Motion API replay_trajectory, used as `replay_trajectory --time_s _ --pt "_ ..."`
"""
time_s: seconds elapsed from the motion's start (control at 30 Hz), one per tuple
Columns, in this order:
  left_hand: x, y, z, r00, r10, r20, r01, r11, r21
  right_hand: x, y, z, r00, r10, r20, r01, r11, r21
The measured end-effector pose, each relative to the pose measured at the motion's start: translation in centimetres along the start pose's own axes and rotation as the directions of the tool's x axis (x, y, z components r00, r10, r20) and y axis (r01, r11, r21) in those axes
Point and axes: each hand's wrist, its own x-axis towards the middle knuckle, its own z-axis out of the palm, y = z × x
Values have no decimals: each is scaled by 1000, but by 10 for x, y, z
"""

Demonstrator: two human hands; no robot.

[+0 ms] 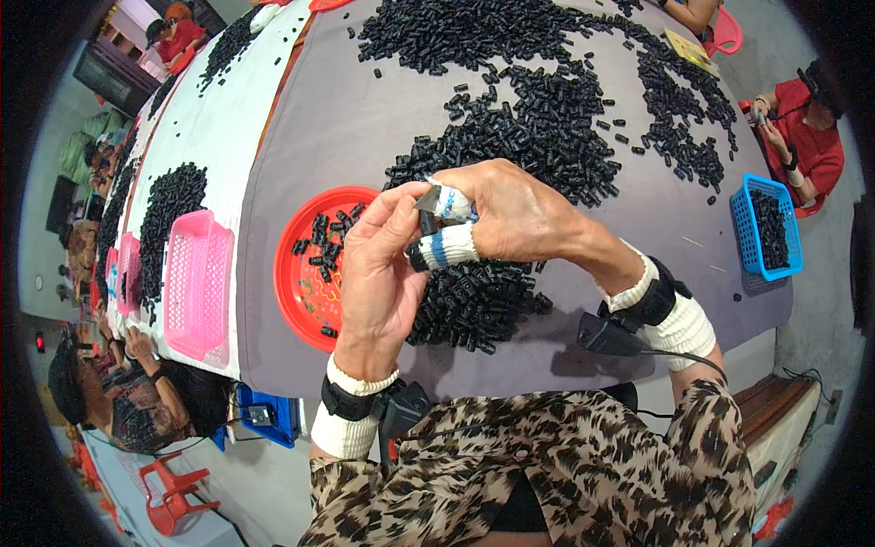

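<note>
My left hand [376, 264] is closed, pinching a small black cylindrical plastic part [427, 222] between thumb and fingertips. Against it from the right comes my right hand [529, 210], its thumb and a finger wrapped in white covers with blue marks. It grips a small grey metal blade [427, 197] whose tip meets the part. A red round tray [290, 232] with several loose black parts lies just left of my left hand. Beneath and beyond both hands spreads a heap of the same black parts [538, 118].
More black parts [456, 32] cover the far side of the grey-covered table [301, 137]. Pink baskets [199, 283] stand on a white-covered table at left, a blue basket [767, 228] at the right edge. Several people work around, one in red [807, 137] at right.
</note>
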Motion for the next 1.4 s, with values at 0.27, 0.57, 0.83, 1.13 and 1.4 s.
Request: replay_trajectory --time_s 0.27,0.57,0.83,1.13,1.4 --pt "0 0 3 999 25 -29 -24 999 25 0 4 0 1000 5 26 -5 999 -34" --pt "0 -1 3 998 53 -39 -49 995 91 0 1 0 1000 -17 16 17 1000 -7" --pt "-1 -1 4 1000 4 -13 -4 999 -42 -2 3 3 998 59 -13 -59 997 40" --pt "-2 -2 3 999 9 -46 -8 1000 30 -2 7 4 998 63 23 -63 997 43" --pt "-4 -9 4 994 58 -93 -53 997 58 -5 12 10 997 82 -12 -82 996 41"
